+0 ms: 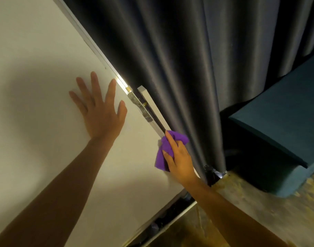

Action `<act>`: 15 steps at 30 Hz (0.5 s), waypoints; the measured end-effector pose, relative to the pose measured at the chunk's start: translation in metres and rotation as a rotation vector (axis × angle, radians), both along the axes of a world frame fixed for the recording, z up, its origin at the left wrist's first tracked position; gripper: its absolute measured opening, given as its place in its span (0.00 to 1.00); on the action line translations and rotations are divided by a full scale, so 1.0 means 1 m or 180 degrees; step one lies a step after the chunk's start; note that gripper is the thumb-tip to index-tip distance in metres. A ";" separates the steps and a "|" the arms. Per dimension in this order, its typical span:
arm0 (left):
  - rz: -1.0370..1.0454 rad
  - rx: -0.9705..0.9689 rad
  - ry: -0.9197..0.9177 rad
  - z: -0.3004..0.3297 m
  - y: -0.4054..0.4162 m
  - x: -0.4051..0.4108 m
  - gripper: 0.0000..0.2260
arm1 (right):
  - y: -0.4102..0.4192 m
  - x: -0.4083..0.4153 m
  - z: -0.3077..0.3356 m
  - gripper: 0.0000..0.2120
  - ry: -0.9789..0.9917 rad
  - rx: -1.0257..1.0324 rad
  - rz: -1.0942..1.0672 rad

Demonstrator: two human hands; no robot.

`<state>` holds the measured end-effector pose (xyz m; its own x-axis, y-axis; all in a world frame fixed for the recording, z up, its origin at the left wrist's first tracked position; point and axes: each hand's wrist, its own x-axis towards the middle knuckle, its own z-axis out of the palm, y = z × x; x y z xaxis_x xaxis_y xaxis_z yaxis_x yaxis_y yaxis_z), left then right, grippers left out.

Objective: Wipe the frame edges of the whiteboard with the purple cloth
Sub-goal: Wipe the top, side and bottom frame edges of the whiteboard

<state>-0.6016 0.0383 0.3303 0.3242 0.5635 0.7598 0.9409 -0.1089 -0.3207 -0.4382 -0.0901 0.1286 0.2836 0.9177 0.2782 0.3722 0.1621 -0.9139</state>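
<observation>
While your left hand (pixel 99 111) lies flat on the whiteboard (pixel 36 50) with its fingers spread and nothing in its grip, your right hand (pixel 179 157) has its grip closed around the purple cloth (pixel 164 152). That cloth is bunched up, and you press it against the right edge of the frame (pixel 92 45), low down on the board and close to its lower right corner. Part of the cloth sticks out above your fingers, and another fold hangs below them over the white surface. Your index finger points up along the frame rail.

The frame is a thin, pale metal strip that runs slantwise in the view, from the top left down to your right hand. Just beside your left fingertips a stretch of it catches a bright glare. Between that glare and the cloth, the rail looks mottled and grey. A narrow white bar (pixel 149 104) stands just beside the rail there, touching the folds of the dark curtain (pixel 179 59) that hangs right behind the board's edge.

Your left palm sits well inside the board, near the frame but apart from it, and its shadow falls on the white surface to the left. Both forearms are bare.

To the right of the curtain stands a piece of teal upholstered furniture (pixel 281 122) on a worn, yellowish floor (pixel 259 211). Below the board's bottom edge runs a dark gap with a pale strip beside it; what lies in it is too dim to tell.
</observation>
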 end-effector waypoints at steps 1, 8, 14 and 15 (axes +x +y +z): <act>0.0002 -0.0023 0.0006 0.000 -0.003 0.001 0.31 | -0.007 0.002 -0.008 0.24 0.0088 -0.0068 0.0036; -0.0034 -0.0003 -0.0001 0.008 -0.016 0.005 0.29 | 0.014 -0.009 0.060 0.30 0.1151 0.0057 0.0060; 0.0077 -0.0419 0.0006 0.012 -0.022 0.012 0.33 | 0.036 -0.042 0.097 0.31 0.0113 -0.0177 -0.0774; 0.0084 -0.0490 -0.0011 0.011 -0.020 0.013 0.34 | 0.037 -0.041 0.094 0.31 -0.0051 -0.0226 -0.0769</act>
<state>-0.5887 0.0178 0.3412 0.3051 0.6817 0.6650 0.9452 -0.1316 -0.2987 -0.4796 -0.0532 0.2224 0.4932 0.8412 0.2216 0.4068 0.0022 -0.9135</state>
